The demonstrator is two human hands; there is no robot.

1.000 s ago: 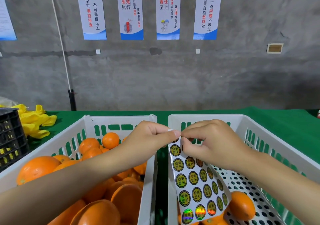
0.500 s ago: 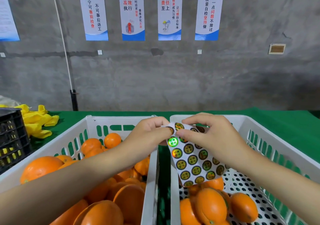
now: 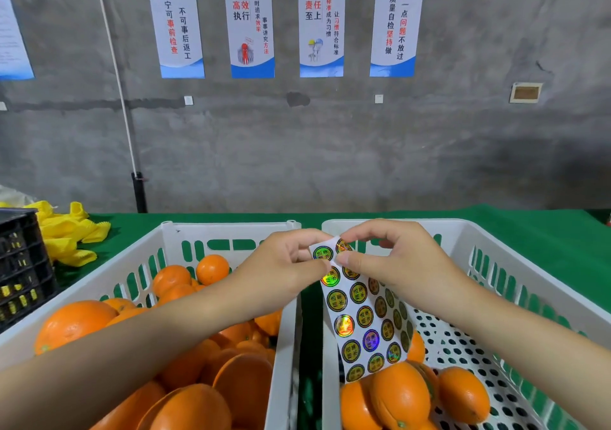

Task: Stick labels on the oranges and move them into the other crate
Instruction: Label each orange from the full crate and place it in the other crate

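A white sheet of round shiny labels (image 3: 363,317) hangs between the two white crates. My left hand (image 3: 281,264) pinches its top left edge. My right hand (image 3: 386,257) pinches a label at the sheet's top with thumb and forefinger. The left crate (image 3: 139,264) is piled with oranges (image 3: 76,323). In the right crate (image 3: 529,280), a few oranges (image 3: 403,396) lie at the near left corner, under the sheet's lower end.
A green cloth (image 3: 496,231) covers the table. Yellow foam nets (image 3: 66,234) lie at the far left, beside a black crate (image 3: 20,264). A grey wall with posters (image 3: 251,26) stands behind the table.
The label sheet has swung from tilted to hanging longer and straighter. Both hands stay at its top, and my right thumb has shifted onto a label near the top edge.
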